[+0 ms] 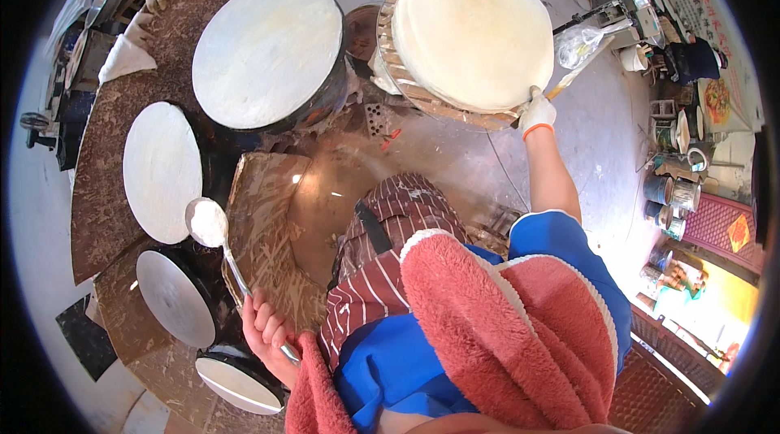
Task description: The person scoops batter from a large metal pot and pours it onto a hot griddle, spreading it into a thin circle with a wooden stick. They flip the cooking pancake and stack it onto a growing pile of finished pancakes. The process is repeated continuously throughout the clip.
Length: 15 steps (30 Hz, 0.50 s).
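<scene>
My left hand [268,327] grips the handle of a metal ladle [207,224]. White batter or dough fills its bowl, which is above the edge of a griddle with a white round sheet [161,172]. My right hand [537,114], in a white glove with an orange cuff, is at the near right edge of a stack of pale round flatbreads [472,35]. Its thumb lies over the rim, and the fingers are partly hidden. Beneath the stack is a round slatted wooden rack [396,59]. A pale stick [576,74] runs from beside the glove; whether I hold it is unclear.
A larger white round [268,53] covers another dark griddle. Lower left are a bare metal griddle [177,300] and a pale-topped one [241,385]. A brown worktop [116,178] curves around them, bearing white cloth gloves [128,53]. A clear plastic bag [579,44] is beyond the rack.
</scene>
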Each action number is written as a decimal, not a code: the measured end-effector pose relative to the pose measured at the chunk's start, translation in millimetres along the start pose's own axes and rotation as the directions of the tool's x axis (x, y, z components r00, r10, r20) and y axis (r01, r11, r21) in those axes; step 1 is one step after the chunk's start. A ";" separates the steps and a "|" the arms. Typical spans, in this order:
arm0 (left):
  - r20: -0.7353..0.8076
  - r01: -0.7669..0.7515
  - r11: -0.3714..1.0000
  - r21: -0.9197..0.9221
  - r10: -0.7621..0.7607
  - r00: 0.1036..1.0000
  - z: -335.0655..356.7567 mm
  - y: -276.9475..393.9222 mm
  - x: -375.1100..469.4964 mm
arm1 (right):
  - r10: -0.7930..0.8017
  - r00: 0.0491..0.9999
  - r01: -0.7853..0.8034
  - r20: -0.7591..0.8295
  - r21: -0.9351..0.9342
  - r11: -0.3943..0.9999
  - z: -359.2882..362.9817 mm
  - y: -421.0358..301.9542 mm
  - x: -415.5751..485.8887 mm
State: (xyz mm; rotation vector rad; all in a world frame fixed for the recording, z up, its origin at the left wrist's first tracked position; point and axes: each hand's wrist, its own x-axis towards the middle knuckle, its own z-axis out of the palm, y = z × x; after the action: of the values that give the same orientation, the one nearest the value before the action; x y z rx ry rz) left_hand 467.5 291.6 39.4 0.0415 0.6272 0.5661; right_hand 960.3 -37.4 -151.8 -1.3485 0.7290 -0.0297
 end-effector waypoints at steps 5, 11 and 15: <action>-0.166 -0.170 0.924 0.341 0.237 0.957 -25.4 -1.2 2.7 | -0.015 0.997 0.011 -0.079 -0.044 0.999 11.6 -0.1 -39.1; -0.296 -0.215 0.956 0.200 0.268 0.917 -11.3 -18.6 2.3 | -0.067 0.998 0.063 -0.023 -0.152 0.986 4.0 13.8 -38.2; 0.067 -0.030 0.958 -0.285 0.051 0.996 -33.2 -15.0 -12.8 | -0.362 0.929 0.336 0.073 -0.573 0.747 2.4 20.6 -29.2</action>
State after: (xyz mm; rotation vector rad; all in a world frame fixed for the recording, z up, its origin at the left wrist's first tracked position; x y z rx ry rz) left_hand 447.6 268.0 16.2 -0.1948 0.4697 0.6869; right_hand 930.6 -17.7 -156.6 -2.0726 0.5216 -0.1471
